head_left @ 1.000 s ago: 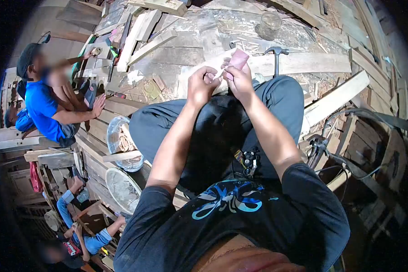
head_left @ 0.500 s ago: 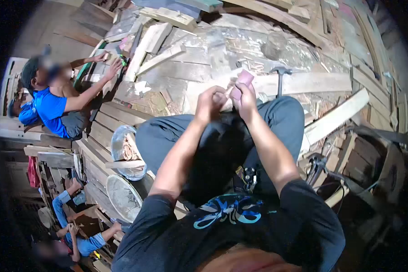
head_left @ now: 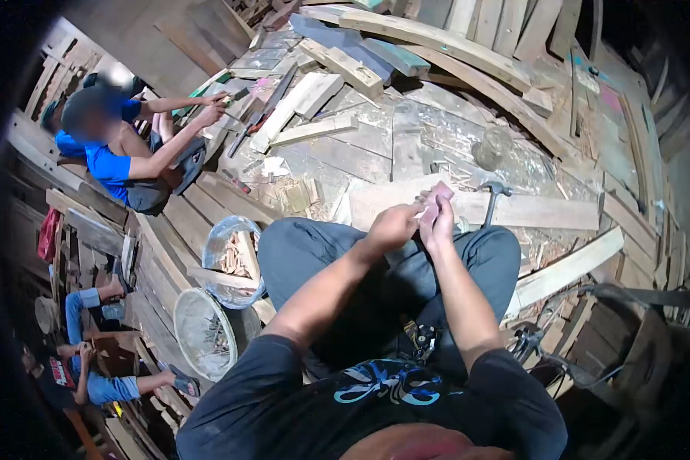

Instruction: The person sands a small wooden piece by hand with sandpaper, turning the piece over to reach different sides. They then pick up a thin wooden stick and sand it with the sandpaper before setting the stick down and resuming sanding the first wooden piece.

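The left hand [head_left: 393,228] curls its fingers, their pinch hidden, beside a flat pink pad [head_left: 438,196]; the right hand [head_left: 440,228] clasps it left of the hammer [head_left: 491,202], which crosses a pale sawn plank [head_left: 548,211]. Beyond the hammer stands a cloudy round jar [head_left: 492,150].

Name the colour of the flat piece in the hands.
The flat piece is dusky pink, seen in the head view.

Passage offered over weathered grey floorboards [head_left: 360,153], between pale squared timber block [head_left: 318,96] and translucent cylindrical jar [head_left: 493,149] | beside bare right hand [head_left: 437,224], way along pale wooden plank [head_left: 548,213] blocked by metal claw hammer [head_left: 491,204] | floorboards' far edge barred by long pale timber beam [head_left: 437,38]
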`<state>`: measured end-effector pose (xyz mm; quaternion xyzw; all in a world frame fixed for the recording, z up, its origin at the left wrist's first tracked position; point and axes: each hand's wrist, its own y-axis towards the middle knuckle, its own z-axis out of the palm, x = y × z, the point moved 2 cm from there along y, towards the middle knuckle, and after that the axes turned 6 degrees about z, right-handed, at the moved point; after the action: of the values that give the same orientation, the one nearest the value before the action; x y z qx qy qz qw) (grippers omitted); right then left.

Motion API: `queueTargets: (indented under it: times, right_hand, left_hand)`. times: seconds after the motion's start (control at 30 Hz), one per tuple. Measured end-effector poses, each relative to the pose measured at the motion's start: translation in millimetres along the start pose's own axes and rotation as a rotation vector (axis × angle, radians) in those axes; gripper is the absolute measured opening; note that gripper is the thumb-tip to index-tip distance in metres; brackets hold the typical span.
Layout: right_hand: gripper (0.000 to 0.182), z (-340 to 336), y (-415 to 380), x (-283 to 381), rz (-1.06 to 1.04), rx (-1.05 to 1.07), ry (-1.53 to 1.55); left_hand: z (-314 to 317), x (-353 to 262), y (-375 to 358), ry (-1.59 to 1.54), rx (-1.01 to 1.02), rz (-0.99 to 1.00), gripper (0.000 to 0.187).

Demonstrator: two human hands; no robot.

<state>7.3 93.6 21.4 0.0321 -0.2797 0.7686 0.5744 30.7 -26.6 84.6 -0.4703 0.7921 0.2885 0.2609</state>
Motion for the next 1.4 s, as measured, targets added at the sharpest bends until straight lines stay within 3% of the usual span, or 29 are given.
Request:
queueTargets:
  times: [0.23, 0.77, 0.87, 1.3, 1.4]
  right_hand:
    - [0.034, -12.5, 6.2, -9.1, 0.090, 0.030, 0.012]
    - [0.033, -16.1, -4.9, -11.9, 0.006, -0.130, -0.095]
    - [0.032, -25.7, 0.3, -14.2, 0.015, -0.034, -0.106]
    - [0.031, -21.1, -9.5, -13.9, -0.017, 0.008, -0.160]
    - [0.030, -13.0, -22.6, -10.9, -0.022, -0.061, -0.228]
  left_hand:
    - [-2.9, -0.6, -2.8, 0.086, 0.058, -0.058, 0.035]
    - [0.3, -6.9, -15.2, 0.111, 0.104, -0.068, 0.033]
    - [5.5, 3.3, -16.4, 0.126, 0.115, -0.082, 0.034]
    - [-5.9, -12.4, -26.6, 0.094, 0.150, -0.057, 0.035]
    - [-6.8, -13.7, -27.2, 0.108, 0.163, -0.061, 0.033]
